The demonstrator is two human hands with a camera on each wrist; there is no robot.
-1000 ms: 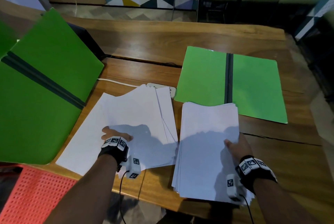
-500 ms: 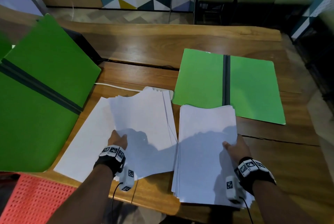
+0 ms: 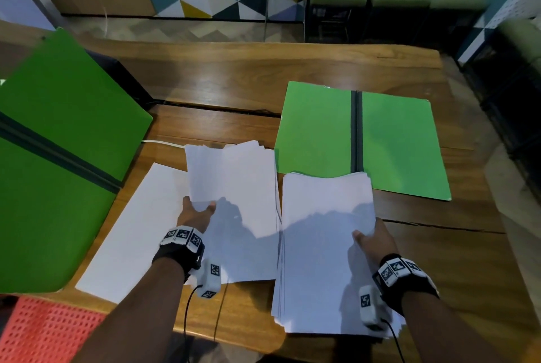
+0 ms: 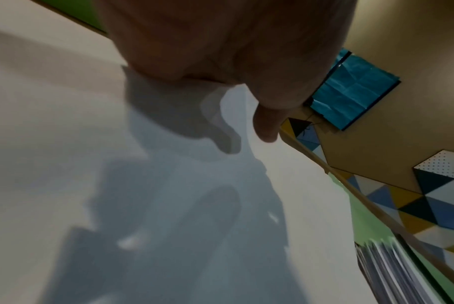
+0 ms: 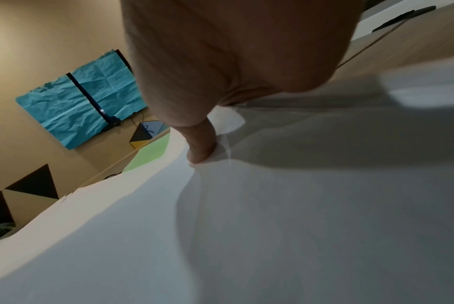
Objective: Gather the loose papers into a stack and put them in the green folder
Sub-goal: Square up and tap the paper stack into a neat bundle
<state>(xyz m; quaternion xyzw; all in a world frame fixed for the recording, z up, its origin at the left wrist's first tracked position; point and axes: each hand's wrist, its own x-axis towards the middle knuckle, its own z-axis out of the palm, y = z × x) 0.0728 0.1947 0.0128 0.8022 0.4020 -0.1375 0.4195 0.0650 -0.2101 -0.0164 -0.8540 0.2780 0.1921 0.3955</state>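
Observation:
An open green folder (image 3: pixel 316 134) with a dark spine lies flat at the right middle of the wooden table. In front of it sits a thick paper stack (image 3: pixel 322 260), overlapping the folder's near edge. My right hand (image 3: pixel 370 241) grips the stack's right edge, thumb (image 5: pixel 202 148) on top, the edge bowed upward. My left hand (image 3: pixel 199 210) holds a bundle of loose white papers (image 3: pixel 234 178) by its near edge, raised off the table just left of the stack; the thumb (image 4: pixel 266 127) lies on the top sheet. More loose sheets (image 3: pixel 137 231) lie flat beneath and to the left.
A second large green folder (image 3: pixel 58 157) fills the left side, tilted up over the table's edge. A white cable (image 3: pixel 164 143) runs behind the papers. A red perforated seat (image 3: pixel 44 330) sits at the lower left. Stools stand beyond the table's far edge.
My left hand has picked up a bundle of the loose sheets and carried it forward and to the right, closer to the stack. My right hand has kept its grip on the stack.

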